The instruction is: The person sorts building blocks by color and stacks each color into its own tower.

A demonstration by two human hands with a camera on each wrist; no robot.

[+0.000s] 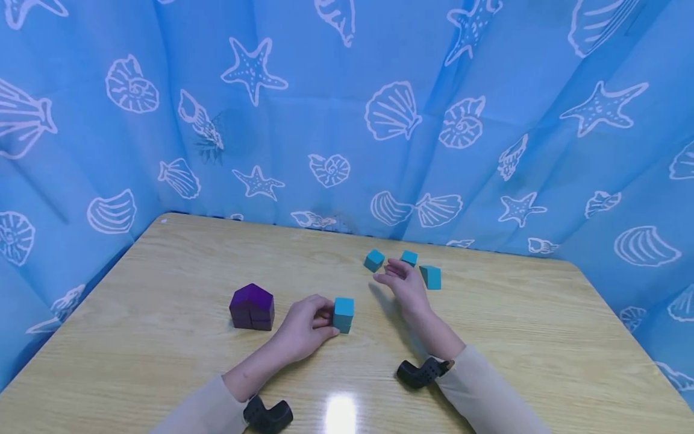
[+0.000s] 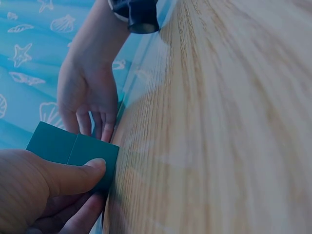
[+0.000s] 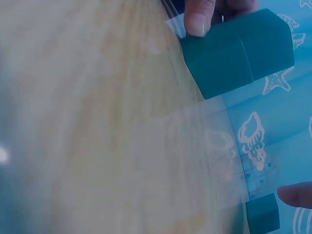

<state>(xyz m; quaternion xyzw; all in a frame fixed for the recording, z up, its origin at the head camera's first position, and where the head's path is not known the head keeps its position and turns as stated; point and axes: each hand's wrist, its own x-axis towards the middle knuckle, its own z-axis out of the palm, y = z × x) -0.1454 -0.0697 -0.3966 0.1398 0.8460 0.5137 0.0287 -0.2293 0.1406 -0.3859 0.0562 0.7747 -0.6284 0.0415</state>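
My left hand [image 1: 303,328] holds two blue cubes [image 1: 343,314], stacked one on the other on the table. In the left wrist view its thumb [image 2: 78,178] lies across the lower cube, with fingers behind it. My right hand [image 1: 408,292] reaches over the table farther back, fingers loosely extended and nothing in its grasp. Close around its fingertips lie a loose blue cube [image 1: 374,261], a second blue block [image 1: 409,257] partly hidden by the hand, and a wedge-like blue block [image 1: 432,277]. The right wrist view shows a fingertip [image 3: 295,195] beside a small blue block [image 3: 263,214].
A purple block house [image 1: 252,307] with a peaked top stands left of my left hand. The wooden table [image 1: 162,271] ends at a blue curtain [image 1: 293,132] with white shells and starfish. Each wrist wears a black device [image 1: 423,372].
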